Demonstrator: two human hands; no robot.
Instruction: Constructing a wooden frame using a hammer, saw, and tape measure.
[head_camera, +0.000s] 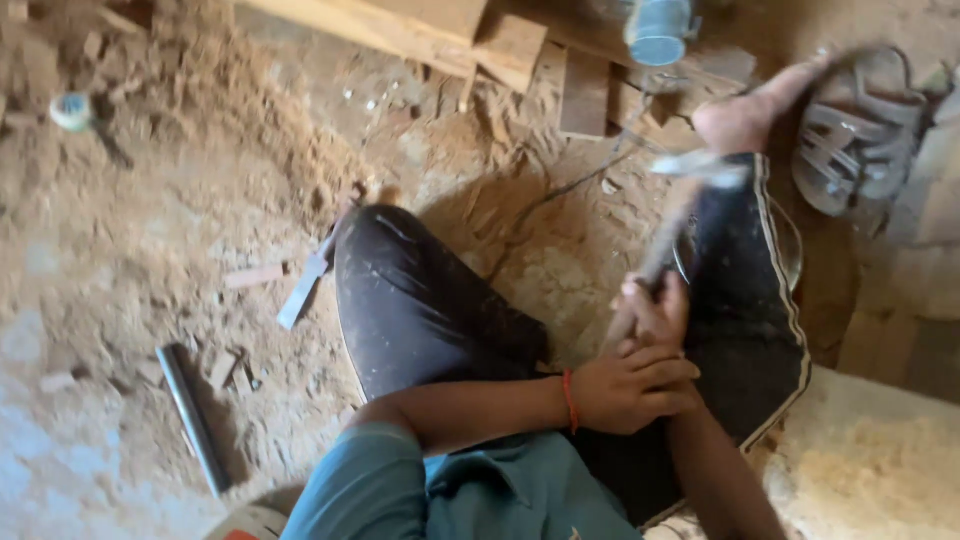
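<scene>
Item: person seated on a sawdust-strewn floor (150, 250), viewed from above, legs in dark trousers (420, 300) with a white side stripe.

Right hand (655, 310): grip wrapped tight around the wooden handle of a hammer-like tool (665, 235). The handle ran up and to the right over the right leg; its pale head near the bare foot (740, 120) was blurred, and its exact kind could not be told.

Left hand (630, 385): fingers curled and pressed together, laid just below the right hand and touching it, beside the handle's lower end. Whether it gripped the handle itself could not be told. A red thread band (570, 400) sat on the left wrist.

Surroundings:
- flat metal chisel or file (305, 285), lying on the floor just left of the left knee;
- dark metal rod (195, 415), well apart at lower left;
- wooden planks and offcuts (450, 30), along the top;
- blue-grey tin can (660, 30), at the top, among the planks;
- grey strapped sandal (860, 140), at upper right, beside the foot;
- heap of pale wood shavings (880, 480), at lower right.
</scene>
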